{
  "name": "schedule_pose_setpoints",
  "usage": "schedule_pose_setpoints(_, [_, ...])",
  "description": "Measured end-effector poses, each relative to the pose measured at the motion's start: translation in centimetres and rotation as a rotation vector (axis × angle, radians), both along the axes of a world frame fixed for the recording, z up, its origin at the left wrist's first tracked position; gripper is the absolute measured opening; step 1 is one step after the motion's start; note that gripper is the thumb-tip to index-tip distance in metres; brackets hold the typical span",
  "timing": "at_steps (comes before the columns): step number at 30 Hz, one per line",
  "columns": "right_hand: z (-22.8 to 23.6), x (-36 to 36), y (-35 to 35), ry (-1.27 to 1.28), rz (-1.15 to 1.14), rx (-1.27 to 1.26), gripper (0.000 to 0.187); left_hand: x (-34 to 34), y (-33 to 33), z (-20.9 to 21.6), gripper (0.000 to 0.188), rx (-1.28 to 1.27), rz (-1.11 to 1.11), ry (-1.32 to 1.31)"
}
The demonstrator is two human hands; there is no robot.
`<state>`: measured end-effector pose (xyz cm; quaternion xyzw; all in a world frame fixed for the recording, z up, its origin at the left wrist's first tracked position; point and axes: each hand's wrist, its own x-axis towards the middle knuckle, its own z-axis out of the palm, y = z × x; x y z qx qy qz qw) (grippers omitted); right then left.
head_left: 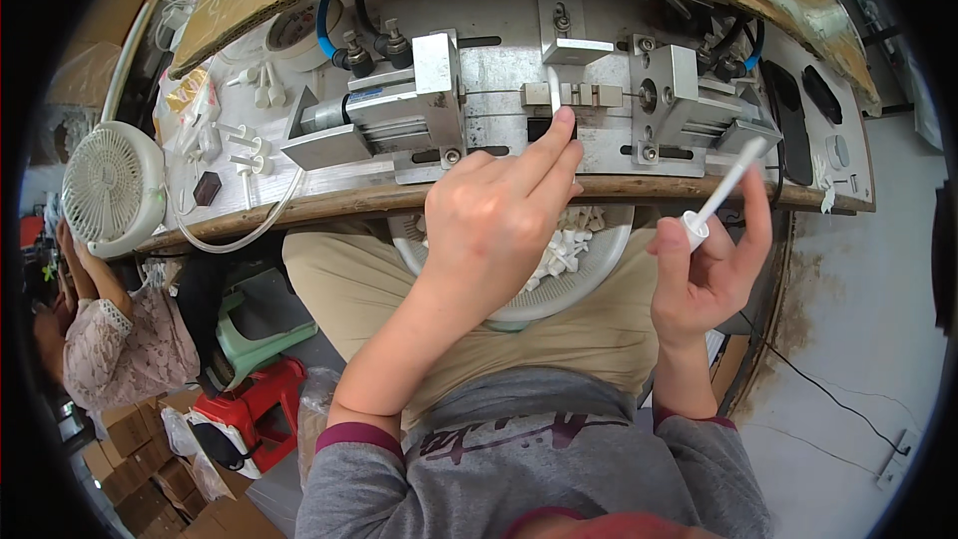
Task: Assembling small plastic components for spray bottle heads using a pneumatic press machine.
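Two hands, small white plastic parts, one metal press.

My left hand [499, 215] reaches up to the metal press [519, 100] on the bench, and its fingertips pinch a little white tube piece [555, 90] standing upright in the slot there. My right hand [711, 265] is closed around a white stick with a round cap [718, 200], which tilts up toward the press. I think these parts are very light, stiff and a bit slippery, so it is best to hold them by the thicker end with two fingertips. More white pieces lie in the white bowl [599, 274] on my lap. A white fan [105, 188] sits at the far left. Brown cardboard boxes [135, 454] are stacked low on the left, and a red stool [254, 409] stands near them.
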<state>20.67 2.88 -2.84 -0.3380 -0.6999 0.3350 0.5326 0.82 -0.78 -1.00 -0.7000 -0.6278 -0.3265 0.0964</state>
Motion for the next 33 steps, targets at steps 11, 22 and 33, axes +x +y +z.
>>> schedule_pose_setpoints(11, [2.5,0.0,-0.4,0.252,0.241,-0.119,0.05,-0.5,0.9,-0.8,0.029,0.032,0.003,-0.08])
schedule_pose_setpoints(22, [4.1,-2.1,2.5,-0.396,0.147,0.345,0.036,-1.1,-1.6,0.1,0.029,-0.101,-0.164,-0.2])
schedule_pose_setpoints(33, [3.2,-5.9,4.0,-0.786,0.198,0.484,0.026,-1.2,-6.8,-3.0,0.031,-0.543,-0.36,-0.437])
